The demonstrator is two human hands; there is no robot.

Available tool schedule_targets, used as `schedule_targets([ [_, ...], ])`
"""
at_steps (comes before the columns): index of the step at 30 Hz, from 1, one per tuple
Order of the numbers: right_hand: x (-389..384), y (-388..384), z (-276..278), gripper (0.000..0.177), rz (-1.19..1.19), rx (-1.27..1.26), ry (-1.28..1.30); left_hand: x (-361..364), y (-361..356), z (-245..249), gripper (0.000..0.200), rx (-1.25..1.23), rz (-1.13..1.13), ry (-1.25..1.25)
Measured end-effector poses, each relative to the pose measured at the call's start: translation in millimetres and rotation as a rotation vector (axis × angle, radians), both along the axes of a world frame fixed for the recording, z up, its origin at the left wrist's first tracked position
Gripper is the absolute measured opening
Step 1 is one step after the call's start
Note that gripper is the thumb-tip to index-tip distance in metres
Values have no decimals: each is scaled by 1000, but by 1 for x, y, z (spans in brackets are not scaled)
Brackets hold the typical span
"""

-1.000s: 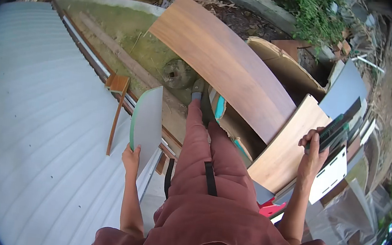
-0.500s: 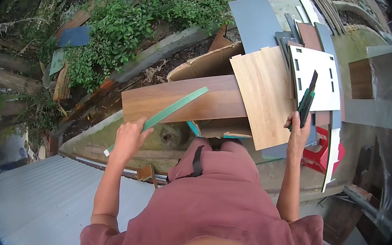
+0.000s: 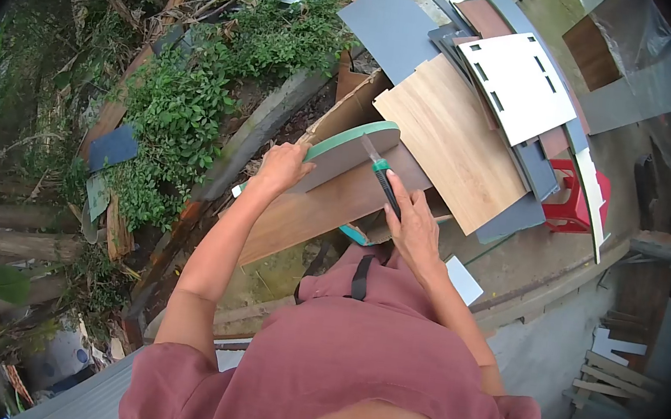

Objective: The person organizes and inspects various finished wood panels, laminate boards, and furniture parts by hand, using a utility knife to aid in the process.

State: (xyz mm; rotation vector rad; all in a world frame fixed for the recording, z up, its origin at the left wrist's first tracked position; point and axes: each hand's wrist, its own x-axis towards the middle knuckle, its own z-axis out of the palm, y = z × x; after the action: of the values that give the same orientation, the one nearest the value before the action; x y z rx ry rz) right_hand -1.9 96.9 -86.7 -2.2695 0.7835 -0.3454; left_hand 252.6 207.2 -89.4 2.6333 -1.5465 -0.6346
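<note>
My left hand [image 3: 282, 169] is closed on a thin grey board [image 3: 354, 155] with a curved green edge. The board is tilted up on its side above a brown wood-grain plank [image 3: 327, 213]. In my right hand [image 3: 418, 229] is a utility knife [image 3: 384, 178] with a black and green handle. Its blade is out and points at the board's green edge, close to the far end; whether it touches cannot be made out. Beneath the plank, an open cardboard box [image 3: 355, 108] shows in part. A lighter wood-grain panel [image 3: 451, 140] lies right of the plank.
Grey panels [image 3: 393, 30] and a white slotted panel [image 3: 517, 88] are stacked at the upper right, by a red plastic stool [image 3: 572, 199]. A concrete curb [image 3: 262, 127] and leafy plants [image 3: 174, 100] border the left. A white piece [image 3: 462, 280] lies near my right forearm.
My left hand has raised and turned the board, so its grey face now shows. My right hand has moved left with the utility knife, bringing the blade to the green edge. My view has rotated.
</note>
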Motion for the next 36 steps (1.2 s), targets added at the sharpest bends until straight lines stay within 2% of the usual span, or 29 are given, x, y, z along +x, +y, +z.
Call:
schedule_targets([
  [2, 24, 14, -4, 61, 101, -16, 31, 3, 0, -3, 31, -23, 5, -12],
  [6, 51, 18, -21, 59, 148, -82, -36, 5, -6, -2, 33, 42, 81, 2],
  [10, 59, 5, -35, 62, 164, -199, -75, 4, -6, 2, 38, 77, 112, -25],
  [15, 52, -24, -37, 61, 95, -175, -39, 7, -9, -2, 37, 28, 109, -6],
  [18, 46, -52, -47, 54, 23, -55, 25, 7, -14, 2, 35, 69, 103, 6],
  [21, 37, -80, -56, 49, 0, 236, 165, 4, -21, 9, 33, 120, 130, 22],
  [26, 28, -110, -107, 45, -60, 460, 177, 9, -31, 10, 32, 176, 181, 62],
  [28, 24, -111, -151, 43, -82, 475, -60, 9, -33, 10, 31, 206, 201, 79],
  [34, 14, -125, -245, 41, -105, 669, -56, 9, -39, 8, 32, 156, 223, 88],
  [36, 16, -122, -267, 42, -126, 620, -64, 7, -41, 8, 32, 172, 231, 90],
])
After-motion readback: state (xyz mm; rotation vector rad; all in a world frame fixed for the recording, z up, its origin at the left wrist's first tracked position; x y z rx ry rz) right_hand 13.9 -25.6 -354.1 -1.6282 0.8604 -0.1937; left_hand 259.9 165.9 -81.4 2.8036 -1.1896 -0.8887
